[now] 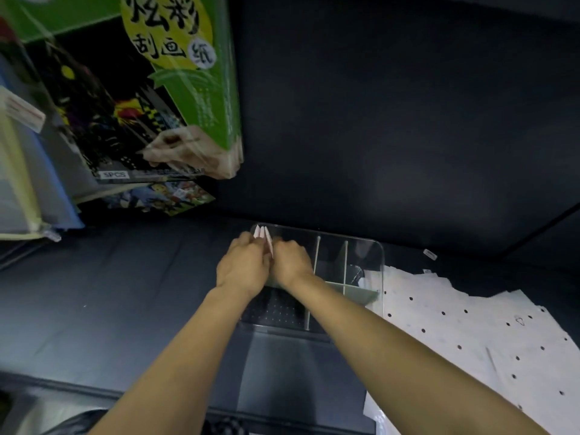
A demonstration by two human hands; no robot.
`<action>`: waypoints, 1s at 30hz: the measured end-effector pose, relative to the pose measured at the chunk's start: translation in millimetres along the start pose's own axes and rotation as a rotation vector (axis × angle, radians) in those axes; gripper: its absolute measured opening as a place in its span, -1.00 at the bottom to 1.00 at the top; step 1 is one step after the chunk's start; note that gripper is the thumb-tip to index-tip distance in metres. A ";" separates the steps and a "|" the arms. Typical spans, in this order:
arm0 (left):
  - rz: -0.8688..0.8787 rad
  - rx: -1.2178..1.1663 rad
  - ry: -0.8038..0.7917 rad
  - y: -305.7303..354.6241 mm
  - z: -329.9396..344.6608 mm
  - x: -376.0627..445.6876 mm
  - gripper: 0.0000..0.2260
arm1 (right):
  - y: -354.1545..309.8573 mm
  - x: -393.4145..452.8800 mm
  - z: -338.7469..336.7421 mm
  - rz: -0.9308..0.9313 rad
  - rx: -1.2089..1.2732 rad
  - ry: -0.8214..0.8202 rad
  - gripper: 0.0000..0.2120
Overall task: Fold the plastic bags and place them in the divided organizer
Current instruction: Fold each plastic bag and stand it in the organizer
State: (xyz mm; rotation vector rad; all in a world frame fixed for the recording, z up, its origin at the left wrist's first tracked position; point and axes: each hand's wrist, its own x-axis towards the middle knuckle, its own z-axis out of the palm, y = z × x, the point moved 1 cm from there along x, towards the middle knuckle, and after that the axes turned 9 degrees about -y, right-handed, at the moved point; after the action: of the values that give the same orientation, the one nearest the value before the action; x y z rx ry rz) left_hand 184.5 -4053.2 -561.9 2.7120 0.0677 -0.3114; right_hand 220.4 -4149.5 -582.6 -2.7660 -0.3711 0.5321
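Clear plastic forms the divided organizer (364, 255), which stands on the dark tabletop (125, 293) near its far edge, with pale dividers inside. Both hands reach into its far left compartment. The left hand (243, 266) and the right hand (290, 262) are side by side, nearly touching, with the fingers curled down. Between them they hold the folded plastic bags (263, 235), white-pink and standing upright, whose tips rise above the knuckles at the far left corner of the organizer. The fingertips are hidden, so how each hand pinches the bags I cannot tell exactly. Just beside the organizer, toward the right edge of the tabletop, lie flat white bags with dark dots (470, 334). At the far left corner of the tabletop stands a green and black package (150, 89) with printed characters.
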 end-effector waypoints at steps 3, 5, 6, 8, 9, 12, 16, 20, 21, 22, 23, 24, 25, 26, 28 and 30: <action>0.022 -0.054 0.050 -2.0 0.4 -1.5 -0.72 | -2.6 -3.6 9.2 -0.076 0.098 -0.147 -0.73; 0.033 -0.011 0.016 -5.0 3.5 -2.6 -0.70 | -0.6 -8.2 14.0 -0.104 0.064 -0.232 -0.66; 0.034 0.030 -0.001 -6.5 5.5 -3.6 -0.70 | 2.1 -11.1 15.6 -0.111 0.043 -0.248 -0.62; 0.034 0.122 -0.025 -8.1 9.4 -5.9 -0.70 | 9.9 -19.3 16.0 -0.142 0.054 -0.236 -0.55; 0.033 0.156 -0.035 -7.7 10.7 -7.2 -0.70 | 14.8 -25.1 14.9 -0.166 0.069 -0.211 -0.54; 0.029 0.235 -0.085 -0.7 15.2 -11.1 -0.65 | 38.8 -52.0 7.4 -0.230 0.072 -0.084 -0.53; 0.084 0.304 -0.094 17.3 26.4 -19.6 -0.62 | 99.2 -105.9 -7.8 -0.273 0.042 0.078 -0.60; 0.253 0.297 -0.019 55.0 35.2 -36.0 -0.64 | 184.4 -173.1 -14.6 -0.128 0.060 0.122 -0.64; 0.320 0.273 -0.011 68.7 36.3 -40.7 -0.65 | 206.4 -190.6 -12.2 -0.089 0.043 0.106 -0.63; 0.388 0.245 -0.020 83.3 38.4 -46.3 -0.67 | 228.5 -207.9 -7.1 -0.057 0.003 0.054 -0.59; 0.454 0.224 -0.049 97.6 42.4 -52.7 -0.68 | 250.3 -224.7 0.5 -0.037 -0.054 -0.031 -0.51; 0.515 0.221 -0.094 110.1 48.5 -59.6 -0.70 | 270.8 -239.7 10.0 -0.029 -0.111 -0.135 -0.41; 0.568 0.239 -0.154 120.5 56.8 -67.3 -0.71 | 288.8 -253.5 21.0 -0.033 -0.162 -0.237 -0.28; 0.608 0.273 -0.227 128.9 67.6 -75.4 -0.72 | 304.5 -266.2 31.9 -0.046 -0.212 -0.328 -0.16; 0.651 0.378 -0.389 137.2 93.0 -89.9 -0.69 | 325.2 -282.8 51.0 -0.102 -0.317 -0.411 -0.02; 0.673 0.487 -0.545 138.0 120.7 -99.8 -0.64 | 332.1 -288.5 59.4 -0.172 -0.397 -0.432 0.01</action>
State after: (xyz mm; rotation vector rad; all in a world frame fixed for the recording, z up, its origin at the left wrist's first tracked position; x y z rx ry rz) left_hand 75.0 -4228.3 -592.9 2.7777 -1.1721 -0.9205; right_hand 2.1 -4529.1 -655.1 -2.9249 -0.8889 1.1200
